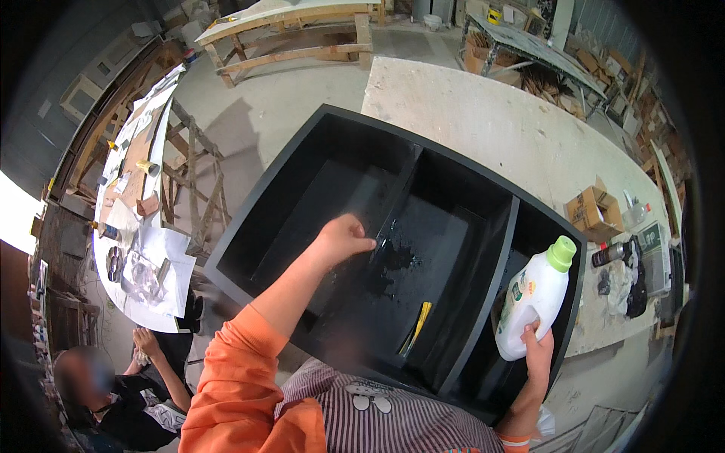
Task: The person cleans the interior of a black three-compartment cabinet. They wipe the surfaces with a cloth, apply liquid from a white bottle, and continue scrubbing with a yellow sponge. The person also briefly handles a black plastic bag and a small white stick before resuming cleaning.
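Note:
A large black open box [298, 143], split into compartments by two dividers, stands in front of me. My left hand [343, 240] hovers over it near the left divider, fingers curled together and thumb pointing right. Whether it pinches anything small is hidden. In my right hand [536, 349] is a white plastic bottle [538, 298] with a green cap, held upright and tilted slightly over the right compartment. Wet patches and drops [400, 260] mark the box's middle compartment. A thin yellow and dark tool [415, 328] lies there as well.
The box rests by a pale worktable [483, 113]. On its right are a small cardboard box [594, 213], a dark spray can [606, 254] and a clear plastic case [654, 260]. At left, another person [124, 400] sits beside a cluttered white table [162, 291].

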Demonstrator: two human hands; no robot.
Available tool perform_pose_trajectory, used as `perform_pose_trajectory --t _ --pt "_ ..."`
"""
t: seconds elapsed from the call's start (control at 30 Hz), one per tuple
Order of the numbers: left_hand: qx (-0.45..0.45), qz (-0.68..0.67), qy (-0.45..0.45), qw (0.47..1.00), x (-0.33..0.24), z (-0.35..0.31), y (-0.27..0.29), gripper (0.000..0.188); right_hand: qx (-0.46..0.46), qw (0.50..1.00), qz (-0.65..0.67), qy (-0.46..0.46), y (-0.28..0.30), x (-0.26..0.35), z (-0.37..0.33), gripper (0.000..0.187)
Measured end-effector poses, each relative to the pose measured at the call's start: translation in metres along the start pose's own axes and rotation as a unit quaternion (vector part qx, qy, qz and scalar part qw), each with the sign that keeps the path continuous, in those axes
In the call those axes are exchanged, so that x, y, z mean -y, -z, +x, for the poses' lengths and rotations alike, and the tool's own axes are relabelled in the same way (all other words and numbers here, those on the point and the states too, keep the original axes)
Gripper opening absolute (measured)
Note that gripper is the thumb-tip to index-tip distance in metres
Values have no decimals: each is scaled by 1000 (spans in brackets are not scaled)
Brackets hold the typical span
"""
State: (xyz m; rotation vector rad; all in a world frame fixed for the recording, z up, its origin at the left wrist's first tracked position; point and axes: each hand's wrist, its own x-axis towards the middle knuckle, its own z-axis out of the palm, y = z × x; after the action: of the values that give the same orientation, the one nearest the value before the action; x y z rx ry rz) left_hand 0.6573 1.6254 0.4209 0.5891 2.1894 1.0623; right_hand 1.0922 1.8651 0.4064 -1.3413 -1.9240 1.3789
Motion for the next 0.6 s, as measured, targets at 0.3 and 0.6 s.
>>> perform_pose_trajectory --t 0.3,0.6 --pt "-24 -4 1 1000 -21 67 -10 33 -17 999 0 -43 2 1 -5 11" --pt "-72 261 -97 958 -40 73 -41 50 -12 999 15 -30 3 -9 -4 11"
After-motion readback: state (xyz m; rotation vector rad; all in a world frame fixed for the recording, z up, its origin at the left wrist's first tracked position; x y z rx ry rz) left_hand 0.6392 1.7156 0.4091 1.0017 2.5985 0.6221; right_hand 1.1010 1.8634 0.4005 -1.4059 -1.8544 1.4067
